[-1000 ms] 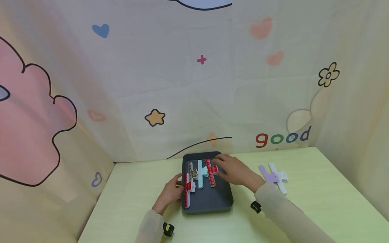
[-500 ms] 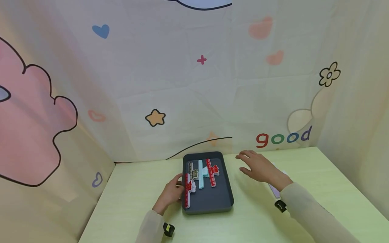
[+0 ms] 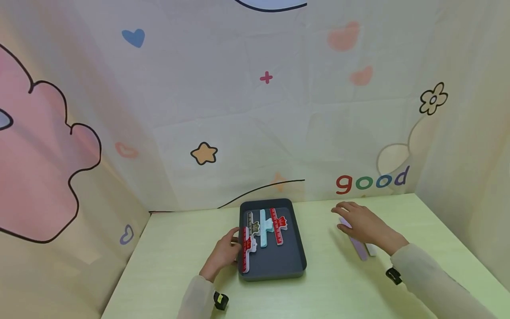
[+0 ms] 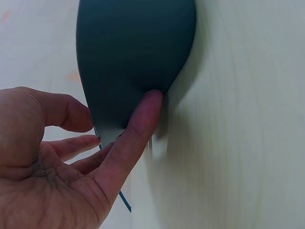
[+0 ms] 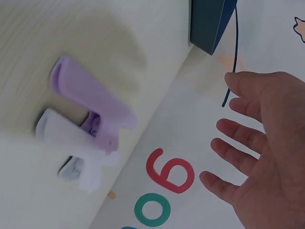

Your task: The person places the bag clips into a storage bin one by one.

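A dark grey tray [image 3: 279, 262] holds several plastic clips: a red clip [image 3: 276, 227], a light blue clip [image 3: 263, 228], a dark patterned clip [image 3: 250, 220] and a second red clip [image 3: 245, 259] along the left wall. My left hand [image 3: 222, 253] rests against the tray's left side; in the left wrist view its fingertips touch the outer wall and rim. Over the table at the right, my right hand [image 3: 366, 223] hovers with spread fingers and holds nothing. Below it lie a purple clip [image 5: 90, 90] and a white clip [image 5: 66, 131], crossing, partly hidden in the head view.
A pale wood-look table [image 3: 171, 248] carries the tray. Behind it hangs a printed cloth [image 3: 239, 110], and the cloth sides close in on the left and right. Each wrist wears a black device, the right one [image 3: 393, 275] and the left one [image 3: 220, 301].
My right hand has moved from over the red clip in the tray rightward to above the purple and white clips. My left hand, the tray and its clips stay put.
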Tool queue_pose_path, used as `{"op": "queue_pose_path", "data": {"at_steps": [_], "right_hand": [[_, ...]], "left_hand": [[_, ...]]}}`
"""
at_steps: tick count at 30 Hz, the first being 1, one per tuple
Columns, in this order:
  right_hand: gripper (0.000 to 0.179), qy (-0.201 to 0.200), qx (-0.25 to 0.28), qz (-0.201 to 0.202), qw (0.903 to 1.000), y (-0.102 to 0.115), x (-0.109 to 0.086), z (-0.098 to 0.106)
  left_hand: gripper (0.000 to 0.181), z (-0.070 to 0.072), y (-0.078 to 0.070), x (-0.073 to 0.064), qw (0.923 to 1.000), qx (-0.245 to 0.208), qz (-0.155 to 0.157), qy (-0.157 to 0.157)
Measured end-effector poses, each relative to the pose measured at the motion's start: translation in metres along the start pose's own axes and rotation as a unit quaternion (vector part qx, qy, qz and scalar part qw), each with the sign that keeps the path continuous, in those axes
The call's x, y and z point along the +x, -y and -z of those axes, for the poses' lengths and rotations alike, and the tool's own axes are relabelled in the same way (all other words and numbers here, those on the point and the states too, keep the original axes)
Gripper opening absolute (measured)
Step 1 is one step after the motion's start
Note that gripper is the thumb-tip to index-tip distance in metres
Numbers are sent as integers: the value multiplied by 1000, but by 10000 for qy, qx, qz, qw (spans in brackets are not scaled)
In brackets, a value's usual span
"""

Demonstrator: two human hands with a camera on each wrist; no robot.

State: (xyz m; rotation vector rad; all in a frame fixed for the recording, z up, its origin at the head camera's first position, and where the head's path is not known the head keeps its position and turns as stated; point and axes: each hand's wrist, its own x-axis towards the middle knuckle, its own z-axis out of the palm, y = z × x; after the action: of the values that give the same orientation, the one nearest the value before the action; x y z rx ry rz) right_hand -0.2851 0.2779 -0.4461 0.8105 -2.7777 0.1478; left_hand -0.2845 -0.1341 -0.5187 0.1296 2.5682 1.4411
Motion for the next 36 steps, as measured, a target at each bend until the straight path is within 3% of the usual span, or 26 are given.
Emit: {"op": "queue_pose_path", "data": {"at_steps": [15, 26, 36], "right_hand": [[50, 495, -67, -424, 9979, -34, -26, -13], [56, 821, -282, -428, 9953, -45, -34, -28], [44, 1040, -604, -268, 9924, -46, -36, -37]], "left_hand": [[59, 0, -1, 0, 10000, -8, 73, 25], [59, 1, -1, 1, 9999, -12, 112, 28], [59, 1, -1, 0, 10000, 23, 45, 21]]}}
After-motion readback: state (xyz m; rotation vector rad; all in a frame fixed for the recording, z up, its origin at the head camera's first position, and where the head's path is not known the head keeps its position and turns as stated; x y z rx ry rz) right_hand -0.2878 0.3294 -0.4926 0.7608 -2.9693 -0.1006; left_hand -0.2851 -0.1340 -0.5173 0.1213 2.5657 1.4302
